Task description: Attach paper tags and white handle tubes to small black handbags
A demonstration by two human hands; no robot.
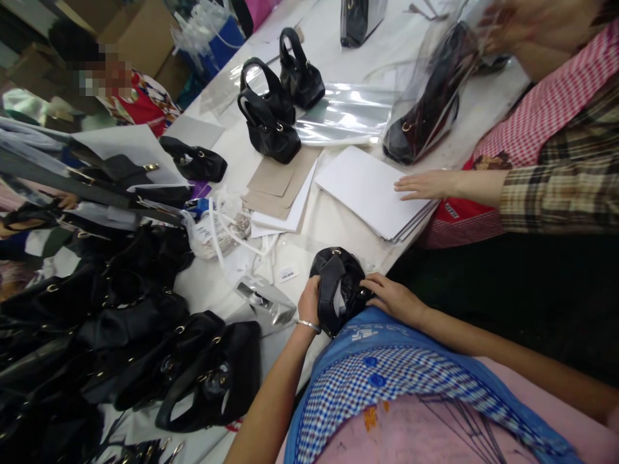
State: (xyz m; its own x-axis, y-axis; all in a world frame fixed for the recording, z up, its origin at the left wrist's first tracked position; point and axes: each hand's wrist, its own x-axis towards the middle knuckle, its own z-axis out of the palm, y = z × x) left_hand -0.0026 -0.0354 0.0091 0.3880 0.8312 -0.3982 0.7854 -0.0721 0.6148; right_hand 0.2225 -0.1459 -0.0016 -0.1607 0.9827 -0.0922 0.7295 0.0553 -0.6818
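Observation:
A small black handbag with gold rings rests against the blue apron at the table's near edge. My left hand is closed round the bag's left side, its fingers partly hidden behind it. On the other side, my right hand has its fingertips on the bag's edge near a gold fitting. Something pale shows inside the bag opening. Left of the bag lie a barcode label and a silver tape dispenser.
Many black handbags crowd the left side. Cardboard sheets, white boards and clear plastic sleeves lie farther back, beside upright handbags. At right, a co-worker's hand touches the boards; a bagged handbag is nearby.

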